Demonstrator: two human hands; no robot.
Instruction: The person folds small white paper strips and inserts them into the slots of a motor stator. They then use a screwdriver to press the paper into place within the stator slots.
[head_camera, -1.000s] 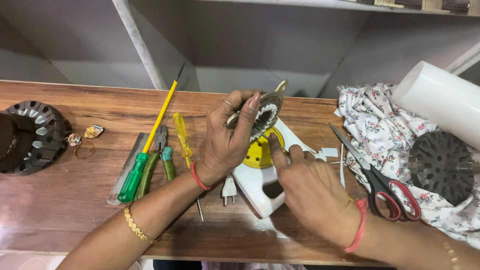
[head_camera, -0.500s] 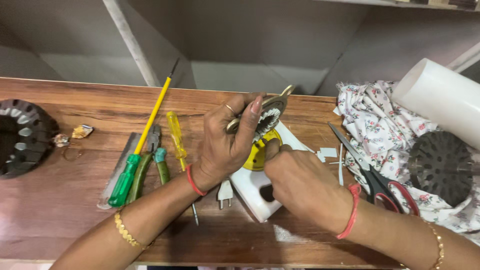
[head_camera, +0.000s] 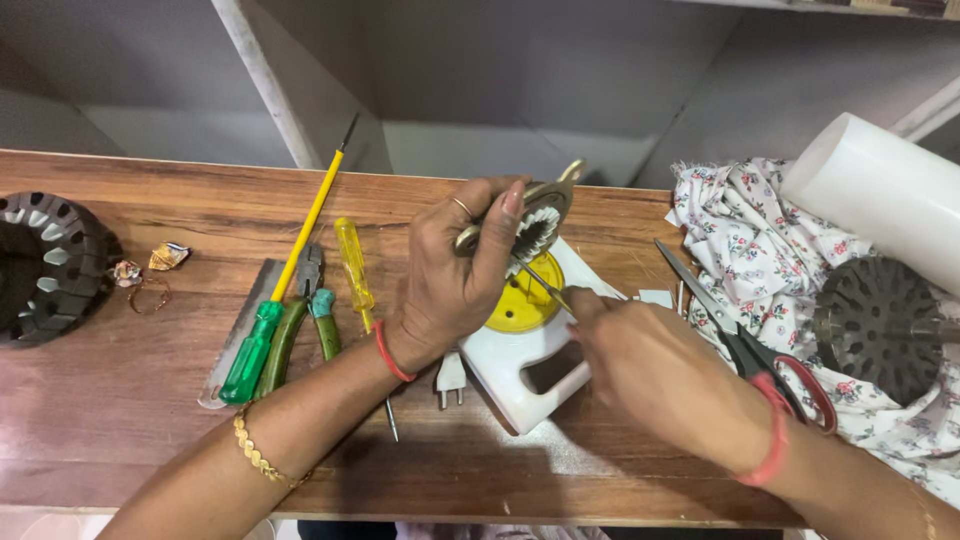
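My left hand (head_camera: 455, 275) is closed around a small round metal motor part (head_camera: 535, 222) with a brass-coloured bracket and toothed edge, held tilted above the table. My right hand (head_camera: 655, 375) pinches a thin metal tool (head_camera: 545, 285) whose tip reaches the underside of that part. Beneath both hands lies a white plastic appliance housing (head_camera: 515, 375) with a yellow round disc (head_camera: 527, 305) and a handle opening. A white two-pin plug (head_camera: 451, 378) rests beside the housing, near my left wrist.
Left of my hands lie a green-and-yellow screwdriver (head_camera: 290, 270), a yellow-handled screwdriver (head_camera: 355, 265), green-handled pliers (head_camera: 310, 300) and a flat metal file (head_camera: 232, 340). A dark round stator (head_camera: 50, 262) sits far left. Red-handled scissors (head_camera: 745, 345), floral cloth (head_camera: 760, 240), a dark rotor (head_camera: 875, 325) and a white roll (head_camera: 885, 190) lie right.
My right hand has drawn slightly back from the part and now holds the thin tool to its underside. The view has shifted a little; my left hand keeps the part raised.
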